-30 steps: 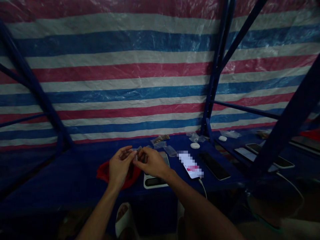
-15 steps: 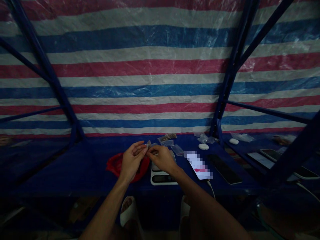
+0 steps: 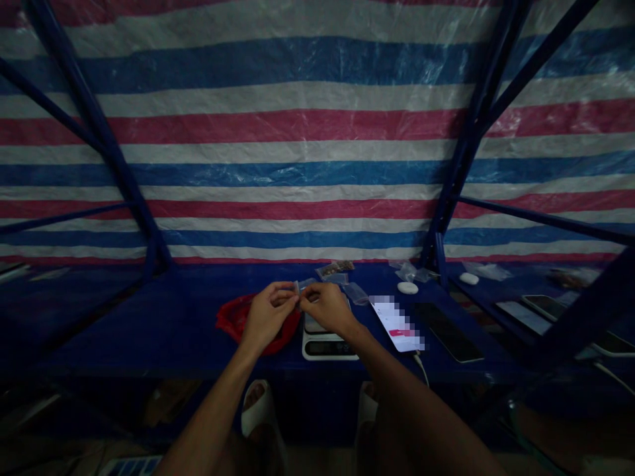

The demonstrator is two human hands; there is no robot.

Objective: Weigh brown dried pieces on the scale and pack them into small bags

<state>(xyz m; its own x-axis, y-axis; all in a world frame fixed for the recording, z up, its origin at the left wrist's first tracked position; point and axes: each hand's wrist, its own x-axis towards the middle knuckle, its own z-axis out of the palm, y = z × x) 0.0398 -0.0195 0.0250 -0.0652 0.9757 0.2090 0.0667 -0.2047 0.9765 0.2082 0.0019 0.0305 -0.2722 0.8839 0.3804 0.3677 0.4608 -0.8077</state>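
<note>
Both hands meet above a white digital scale (image 3: 330, 350), pinching a small clear plastic bag (image 3: 297, 288) between them. My left hand (image 3: 270, 311) holds the bag's left side, thumb against fingers. From the right, my right hand (image 3: 327, 307) grips it with bent fingers. Under and beside my left hand lies a red plastic bag (image 3: 231, 317), spread open like a shallow bowl; what is in it cannot be made out. Behind my right hand are a clear bag with small brown pieces (image 3: 337, 268) and a flat clear bag (image 3: 356, 293).
To the right lie a lit phone (image 3: 394, 324) with a white cable, a dark phone (image 3: 449, 332), a white oval case (image 3: 407, 288) and crumpled clear bags (image 3: 409, 271). Blue metal posts (image 3: 456, 158) stand at either side of the blue shelf (image 3: 149, 324). A striped sheet (image 3: 297, 125) hangs behind.
My hands stay together on the small clear bag, with the fingers slightly shifted. The bag's edge now stands more upright between them. The whole view has shifted a little.
</note>
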